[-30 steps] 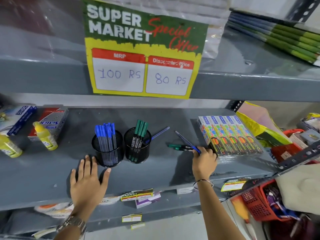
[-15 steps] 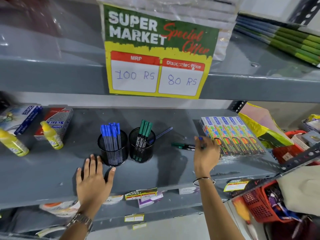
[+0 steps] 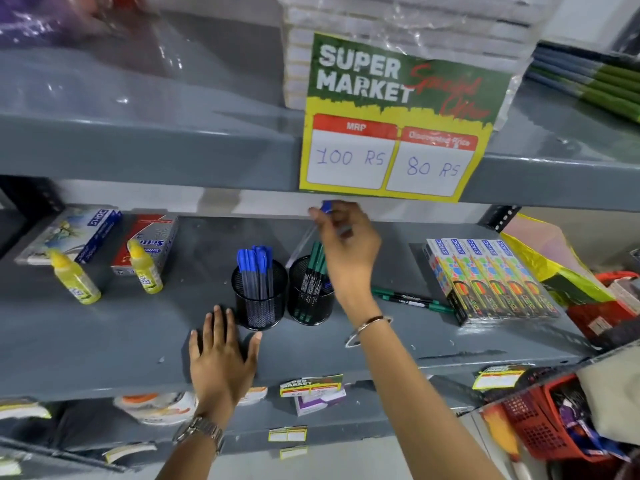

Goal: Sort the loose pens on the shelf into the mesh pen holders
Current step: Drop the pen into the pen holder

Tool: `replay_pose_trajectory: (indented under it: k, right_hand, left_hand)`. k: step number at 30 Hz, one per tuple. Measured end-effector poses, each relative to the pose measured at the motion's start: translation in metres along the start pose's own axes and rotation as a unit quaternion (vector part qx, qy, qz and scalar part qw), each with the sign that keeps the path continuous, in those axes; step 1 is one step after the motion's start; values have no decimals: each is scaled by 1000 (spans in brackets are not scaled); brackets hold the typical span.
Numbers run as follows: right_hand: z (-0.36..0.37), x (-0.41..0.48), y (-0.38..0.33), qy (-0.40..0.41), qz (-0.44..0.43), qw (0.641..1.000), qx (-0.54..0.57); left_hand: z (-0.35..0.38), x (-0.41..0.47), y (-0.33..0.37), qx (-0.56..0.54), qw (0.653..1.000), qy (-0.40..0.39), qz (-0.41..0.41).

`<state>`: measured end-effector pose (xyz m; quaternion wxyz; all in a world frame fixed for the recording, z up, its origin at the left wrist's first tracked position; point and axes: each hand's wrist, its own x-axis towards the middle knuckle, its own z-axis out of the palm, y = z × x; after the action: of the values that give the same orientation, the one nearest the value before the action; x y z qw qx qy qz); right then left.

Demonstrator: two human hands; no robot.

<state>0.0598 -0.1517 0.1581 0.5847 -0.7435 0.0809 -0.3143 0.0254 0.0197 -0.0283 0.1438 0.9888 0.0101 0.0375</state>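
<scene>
Person is wearing a silver metal link watch point(image 3: 200, 434) on the left wrist, a thin silver bangle point(image 3: 367, 328) on the right; both forearms showing bare, no sleeves.

sign point(image 3: 398, 116): "super market", "100 rs"

There is bare shelf point(image 3: 104, 341) in front, but two pen cups point(image 3: 260, 296) and glue bottles point(image 3: 74, 278) stand in the way farther back.
</scene>
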Motion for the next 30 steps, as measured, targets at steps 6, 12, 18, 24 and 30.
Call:
replay_pose_trajectory:
  k: [6,12,18,24,30]
  right_hand:
    - [35,-33,45,-98,-6,990,-104]
    - [29,-33,66,-123,-35,971,-202]
    - [-34,-4,95,-1,-37,977,-209]
    - [-69,16,158,-206,19,892,-402]
    - [-53,22,179,-293,-41,852,-432]
  left_hand:
    - [-2,2,0,-16,1000,-20,-3]
    - [-5,0,1,-4,1000,-2,-3]
    - [-1,0,-1,23,1000,6,6]
    - [1,-1,-1,29,1000,7,1]
    - [3,0,0,50,999,14,-3]
